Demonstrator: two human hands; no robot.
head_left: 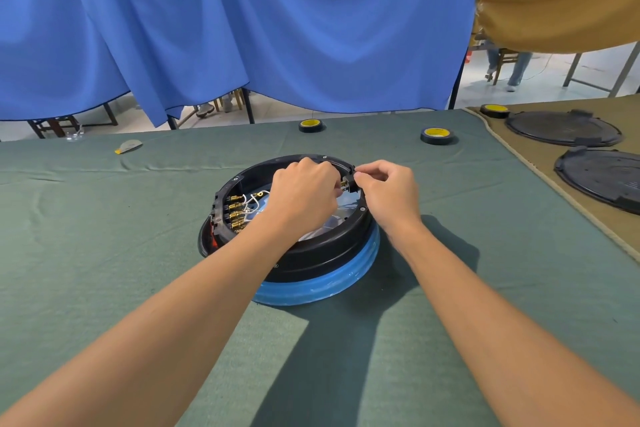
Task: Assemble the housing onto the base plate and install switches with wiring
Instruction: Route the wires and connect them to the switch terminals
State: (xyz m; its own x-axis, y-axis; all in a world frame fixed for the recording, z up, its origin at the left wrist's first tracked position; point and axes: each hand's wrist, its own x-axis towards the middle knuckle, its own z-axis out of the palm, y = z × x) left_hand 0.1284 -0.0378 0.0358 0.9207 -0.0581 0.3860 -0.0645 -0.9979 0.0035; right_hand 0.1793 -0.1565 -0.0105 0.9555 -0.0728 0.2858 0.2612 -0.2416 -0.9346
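Pinching switch (350,184) at housing (322,253) rim: right hand (388,194) fingers; left hand (304,191) grip unclear.

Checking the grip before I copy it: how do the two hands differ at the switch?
The left hand lies over the housing's inside, the right hand outside its rim. Left fingers meet the switch's brass end, right fingers pinch its black body. Both curl at the switch.

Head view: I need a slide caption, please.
Left hand and right hand hold a black switch at the housing rim.
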